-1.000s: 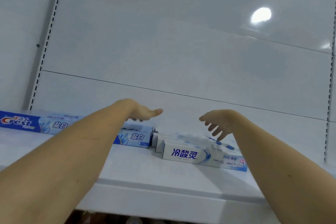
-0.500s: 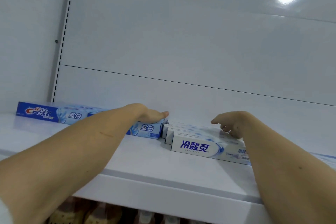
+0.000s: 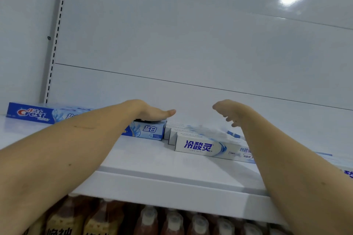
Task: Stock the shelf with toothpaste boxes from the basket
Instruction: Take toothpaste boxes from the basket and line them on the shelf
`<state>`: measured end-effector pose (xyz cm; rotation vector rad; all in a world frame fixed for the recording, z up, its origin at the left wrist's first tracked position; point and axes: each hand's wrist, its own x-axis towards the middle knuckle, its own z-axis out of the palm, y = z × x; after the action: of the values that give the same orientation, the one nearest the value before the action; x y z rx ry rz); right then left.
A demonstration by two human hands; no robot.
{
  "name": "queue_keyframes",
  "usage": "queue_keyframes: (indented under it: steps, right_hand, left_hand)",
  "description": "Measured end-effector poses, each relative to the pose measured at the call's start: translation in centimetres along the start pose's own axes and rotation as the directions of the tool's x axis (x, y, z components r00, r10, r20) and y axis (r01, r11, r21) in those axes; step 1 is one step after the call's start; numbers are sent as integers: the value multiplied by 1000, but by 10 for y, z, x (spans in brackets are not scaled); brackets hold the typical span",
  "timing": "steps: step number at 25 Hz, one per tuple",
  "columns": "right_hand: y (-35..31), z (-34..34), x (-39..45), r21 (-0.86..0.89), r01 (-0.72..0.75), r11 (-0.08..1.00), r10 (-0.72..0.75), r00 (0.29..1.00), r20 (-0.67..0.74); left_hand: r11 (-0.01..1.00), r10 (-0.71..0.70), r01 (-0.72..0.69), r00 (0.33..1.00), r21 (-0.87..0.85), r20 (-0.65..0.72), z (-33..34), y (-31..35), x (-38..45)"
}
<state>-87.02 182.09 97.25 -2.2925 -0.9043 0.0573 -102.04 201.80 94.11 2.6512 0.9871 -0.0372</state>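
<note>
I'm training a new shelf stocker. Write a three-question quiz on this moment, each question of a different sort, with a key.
1. True or false: the left hand rests flat on a blue Crest box.
2. The right hand is: A) gripping a white box, B) above the white boxes with fingers hanging loosely curled, holding nothing, C) out of view.
3. Fill in: under the shelf stand rows of ____.

Key: 1 true; 2 B; 3 bottles.
</note>
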Motion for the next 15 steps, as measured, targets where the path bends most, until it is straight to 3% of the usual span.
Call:
queue_keyframes:
  steps: [2,5,8,12,14,15]
  right_hand:
    - [-1,-10,-13,-82,-13,997,11,1000,-25]
    - [24,-21,-41,-155,-141,978,142,990,-7]
    - [49,-21,-59,-129,-218,967,218,976,-13]
    - [67,-11,-64,160,-243,957,250,968,-21]
    - [70,-10,-61,338,-255,906,275,961,-11]
    - [70,-10,-60,392,-269,880,287,958,13]
  left_hand:
    - [998,58,-57,998,-13,39,-2,10,-8]
    - [990,132,-128,988,-52,80,3,28,-26]
    - [982,171,-157,976,-105,133,7,35,-36]
    - [961,271,-266,960,-80,71,-17,23,-57]
    - [950,298,-295,954,-102,14,-32,19,-70]
    - [951,290,-281,956,-132,50,-37,20,-75]
